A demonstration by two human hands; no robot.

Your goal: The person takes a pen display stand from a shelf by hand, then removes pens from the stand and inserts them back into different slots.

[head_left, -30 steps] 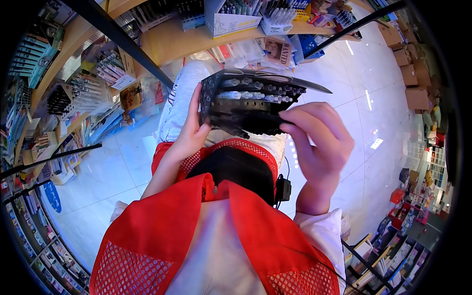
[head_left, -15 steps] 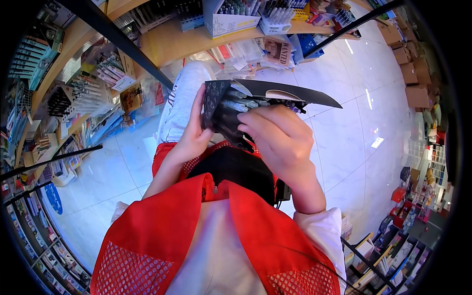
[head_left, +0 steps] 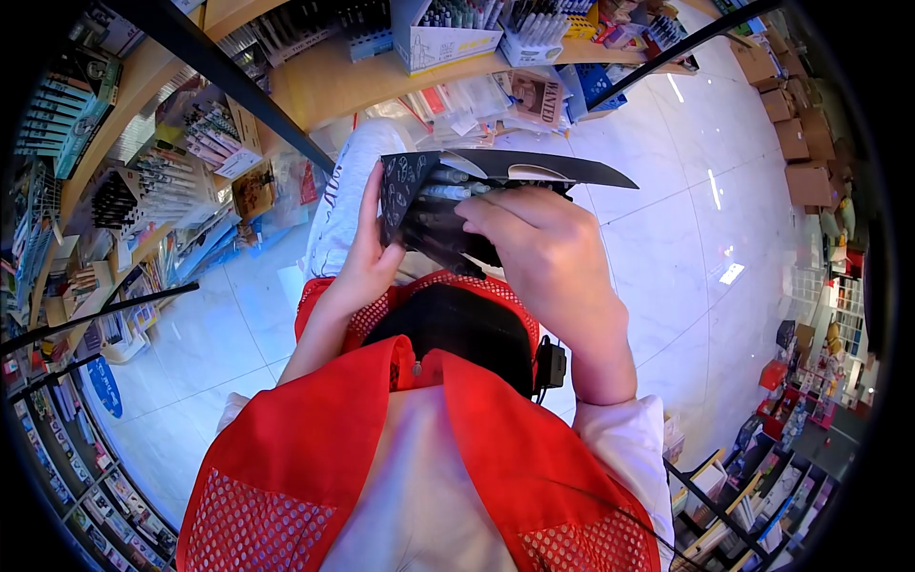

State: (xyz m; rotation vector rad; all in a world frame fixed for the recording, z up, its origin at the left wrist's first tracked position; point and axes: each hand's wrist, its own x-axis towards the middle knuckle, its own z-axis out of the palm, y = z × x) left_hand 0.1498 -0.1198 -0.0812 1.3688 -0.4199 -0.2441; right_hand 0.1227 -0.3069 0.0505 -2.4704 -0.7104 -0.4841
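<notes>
A black cardboard display box (head_left: 408, 181) with white line drawings on its side is held tilted in front of my body. My left hand (head_left: 369, 253) grips its left end, fingers along the outer side and thumb at the near edge. Inside lie several pens (head_left: 443, 191) with pale, clear-looking ends. The box's dark flap (head_left: 572, 169) stretches out to the right. My right hand (head_left: 543, 238) reaches over the box opening, its curled fingers closed at the pens. The back of that hand hides part of the pens and the right half of the box.
A wooden shelf (head_left: 334, 91) ahead carries several pen boxes, including a white box (head_left: 448, 48). Packed pen displays (head_left: 162, 186) stand on the left. A black rack post (head_left: 229, 86) slants close by. Cardboard cartons (head_left: 808, 184) are stacked at the far right, beyond the tiled floor (head_left: 667, 276).
The box and both hands have shifted slightly left. My right hand has turned a little, with its fingers deeper over the pens and its wrist lower.
</notes>
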